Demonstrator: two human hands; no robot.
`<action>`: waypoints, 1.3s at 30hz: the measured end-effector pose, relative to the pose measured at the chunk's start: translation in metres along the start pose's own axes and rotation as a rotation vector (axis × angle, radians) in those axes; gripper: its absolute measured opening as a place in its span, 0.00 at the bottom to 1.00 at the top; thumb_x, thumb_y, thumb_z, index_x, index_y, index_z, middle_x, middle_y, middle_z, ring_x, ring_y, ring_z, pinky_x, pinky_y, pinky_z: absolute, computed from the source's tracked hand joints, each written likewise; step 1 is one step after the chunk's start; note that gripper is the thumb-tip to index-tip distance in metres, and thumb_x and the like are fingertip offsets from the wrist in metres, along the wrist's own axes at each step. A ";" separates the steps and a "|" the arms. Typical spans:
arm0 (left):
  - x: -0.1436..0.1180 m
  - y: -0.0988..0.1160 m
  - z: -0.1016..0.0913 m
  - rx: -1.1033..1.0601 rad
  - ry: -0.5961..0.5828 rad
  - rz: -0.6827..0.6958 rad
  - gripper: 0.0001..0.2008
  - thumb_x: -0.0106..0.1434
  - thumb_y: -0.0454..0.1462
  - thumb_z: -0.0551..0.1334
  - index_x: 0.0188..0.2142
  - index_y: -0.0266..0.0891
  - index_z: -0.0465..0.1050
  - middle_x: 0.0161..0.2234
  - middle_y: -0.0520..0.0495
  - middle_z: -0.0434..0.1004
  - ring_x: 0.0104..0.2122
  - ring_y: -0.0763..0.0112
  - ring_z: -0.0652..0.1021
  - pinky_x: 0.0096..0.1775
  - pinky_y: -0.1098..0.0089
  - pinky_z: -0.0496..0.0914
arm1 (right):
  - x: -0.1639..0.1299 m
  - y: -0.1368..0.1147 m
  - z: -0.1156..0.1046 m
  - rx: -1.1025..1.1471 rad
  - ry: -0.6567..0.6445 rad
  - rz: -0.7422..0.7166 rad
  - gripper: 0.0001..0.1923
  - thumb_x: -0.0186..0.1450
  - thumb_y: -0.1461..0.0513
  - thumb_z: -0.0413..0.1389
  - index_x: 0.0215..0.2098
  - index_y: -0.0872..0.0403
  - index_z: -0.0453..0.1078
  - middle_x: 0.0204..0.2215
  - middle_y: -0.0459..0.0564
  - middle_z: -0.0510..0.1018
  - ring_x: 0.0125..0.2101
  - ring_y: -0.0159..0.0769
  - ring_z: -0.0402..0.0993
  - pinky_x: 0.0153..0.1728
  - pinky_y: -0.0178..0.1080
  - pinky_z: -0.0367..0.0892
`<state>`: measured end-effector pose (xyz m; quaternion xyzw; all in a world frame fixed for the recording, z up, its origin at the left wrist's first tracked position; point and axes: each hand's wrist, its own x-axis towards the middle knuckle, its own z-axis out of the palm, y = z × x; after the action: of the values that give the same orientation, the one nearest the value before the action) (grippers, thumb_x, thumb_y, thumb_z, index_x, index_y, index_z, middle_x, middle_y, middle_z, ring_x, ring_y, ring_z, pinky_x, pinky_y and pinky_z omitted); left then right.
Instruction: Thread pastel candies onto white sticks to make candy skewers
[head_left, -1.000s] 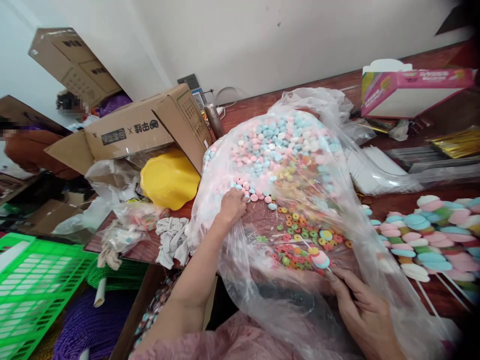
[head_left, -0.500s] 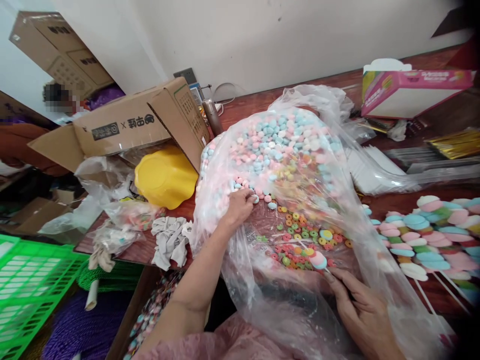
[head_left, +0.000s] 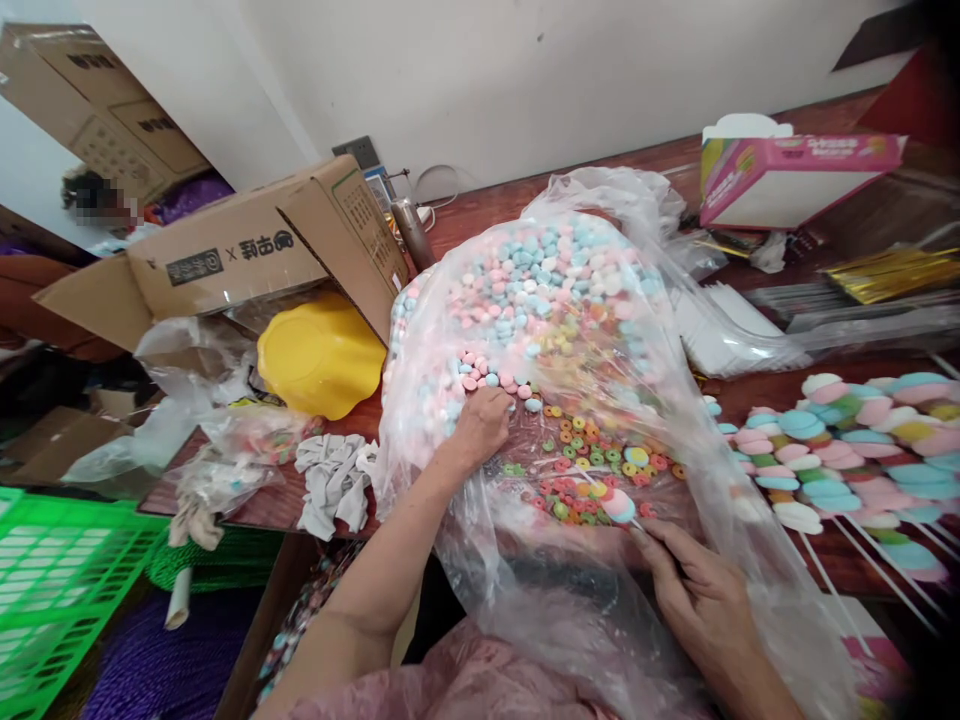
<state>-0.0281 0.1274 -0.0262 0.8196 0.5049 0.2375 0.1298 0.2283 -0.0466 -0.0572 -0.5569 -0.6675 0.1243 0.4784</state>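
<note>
My right hand [head_left: 697, 590] is closed round a thin white stick, at the front right of a clear plastic sheet. On the stick sit a pink, white and blue marshmallow [head_left: 619, 505] and a yellow gummy ring; the bare tip points up and left. My left hand [head_left: 480, 428], fingers curled together, rests at the near edge of a heap of pastel marshmallows [head_left: 536, 265]. A pale sliver of one shows at its fingertips, the rest covered by the fingers. Small coloured gummy rings [head_left: 592, 445] lie loose between the hands.
Finished-looking skewers [head_left: 840, 450] are piled at right. A pink carton [head_left: 802, 180] stands behind them. At left are an open cardboard box [head_left: 225, 250], a yellow scalloped dish [head_left: 322, 355], grey gloves [head_left: 337, 485] and a green crate [head_left: 67, 600]. Another person sits far left.
The left hand's fingers have curled tighter over the pale marshmallow near the heap's edge. The right hand still holds the skewer in about the same place. The whole view has shifted slightly.
</note>
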 end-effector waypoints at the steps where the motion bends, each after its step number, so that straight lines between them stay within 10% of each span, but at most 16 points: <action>1: -0.002 0.002 0.001 -0.085 0.041 -0.028 0.10 0.61 0.26 0.59 0.39 0.37 0.77 0.41 0.39 0.81 0.44 0.59 0.78 0.50 0.57 0.71 | 0.000 0.000 0.000 0.011 0.000 0.014 0.08 0.68 0.61 0.56 0.38 0.51 0.78 0.29 0.47 0.85 0.24 0.37 0.81 0.29 0.36 0.78; 9: -0.042 0.060 -0.009 -1.166 0.071 -0.474 0.18 0.53 0.45 0.74 0.39 0.37 0.82 0.35 0.48 0.82 0.26 0.74 0.78 0.31 0.70 0.74 | 0.004 -0.022 -0.010 0.043 -0.003 0.031 0.09 0.68 0.61 0.55 0.37 0.51 0.79 0.26 0.47 0.84 0.22 0.36 0.79 0.26 0.35 0.76; 15: -0.064 0.096 -0.014 -1.408 0.127 -0.547 0.17 0.47 0.42 0.78 0.35 0.38 0.82 0.33 0.49 0.83 0.31 0.72 0.79 0.32 0.73 0.76 | 0.004 -0.041 -0.012 -0.066 0.004 -0.106 0.09 0.70 0.64 0.54 0.40 0.53 0.77 0.30 0.49 0.84 0.26 0.36 0.81 0.32 0.37 0.77; 39: -0.087 0.103 -0.016 -0.406 0.515 0.240 0.08 0.63 0.27 0.64 0.40 0.38 0.79 0.34 0.44 0.84 0.34 0.70 0.82 0.38 0.71 0.78 | -0.007 -0.055 -0.008 -0.147 -0.081 -0.256 0.16 0.70 0.70 0.51 0.54 0.55 0.72 0.42 0.54 0.85 0.39 0.38 0.84 0.37 0.37 0.77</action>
<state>0.0101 0.0028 0.0115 0.7437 0.3636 0.5458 0.1297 0.1996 -0.0746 -0.0180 -0.4954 -0.7591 0.0352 0.4210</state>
